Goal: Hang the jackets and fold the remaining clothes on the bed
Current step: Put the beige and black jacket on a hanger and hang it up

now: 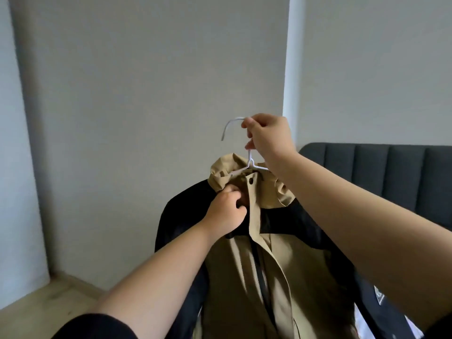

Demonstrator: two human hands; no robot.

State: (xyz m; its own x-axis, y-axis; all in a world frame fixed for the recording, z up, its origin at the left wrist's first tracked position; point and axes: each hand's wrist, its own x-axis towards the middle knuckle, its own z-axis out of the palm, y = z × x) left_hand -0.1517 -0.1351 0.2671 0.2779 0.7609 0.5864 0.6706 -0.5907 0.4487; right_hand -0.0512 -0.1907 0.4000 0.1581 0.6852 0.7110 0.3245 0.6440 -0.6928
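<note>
Faced plain grey wall (146, 94); pale wooden floor (49, 294) lower left, dark grey padded headboard (391, 172) at right. Held tan-and-black hooded jacket (244, 277) up in the air before the wall on thin white wire hanger (250, 162). Pinched hanger neck with raised right hand (267, 138). Clutched jacket front just below collar with left hand (226, 212), fingers curled into fabric.

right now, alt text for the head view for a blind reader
A right hand holds up a white hanger carrying a tan and black jacket; the left hand grips its front. Behind are a grey wall and dark headboard.
</note>
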